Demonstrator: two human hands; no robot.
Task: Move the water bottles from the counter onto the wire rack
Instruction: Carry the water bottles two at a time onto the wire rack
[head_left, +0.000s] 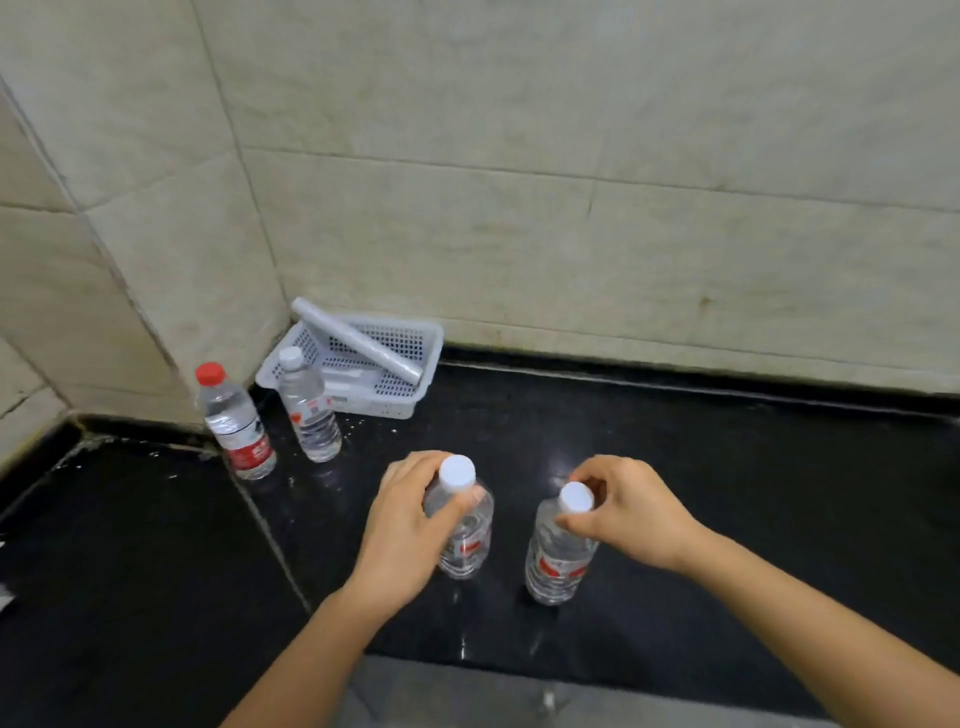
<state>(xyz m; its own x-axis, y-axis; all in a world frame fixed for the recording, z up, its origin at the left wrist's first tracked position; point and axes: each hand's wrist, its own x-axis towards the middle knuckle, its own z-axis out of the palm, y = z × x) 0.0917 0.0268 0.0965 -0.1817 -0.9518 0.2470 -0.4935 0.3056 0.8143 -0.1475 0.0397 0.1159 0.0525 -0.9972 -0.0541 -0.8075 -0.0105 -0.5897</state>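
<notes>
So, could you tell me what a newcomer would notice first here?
Centre front, both hands grasp upright bottles on the black counter: the left hand grips the left white-capped bottle, the right hand pinches the right white-capped bottle at its neck. Back left, a red-capped bottle stands by the tiled wall.

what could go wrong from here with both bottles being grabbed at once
1. The right hand only pinches the right-hand bottle at its neck under the cap. Lifted that way, it may swing or slip.
2. The left hand grips the left-hand bottle near its top, so that one could tilt too.
3. The counter looks glossy with pale specks and is perhaps wet. A bumped bottle might slide.
</notes>
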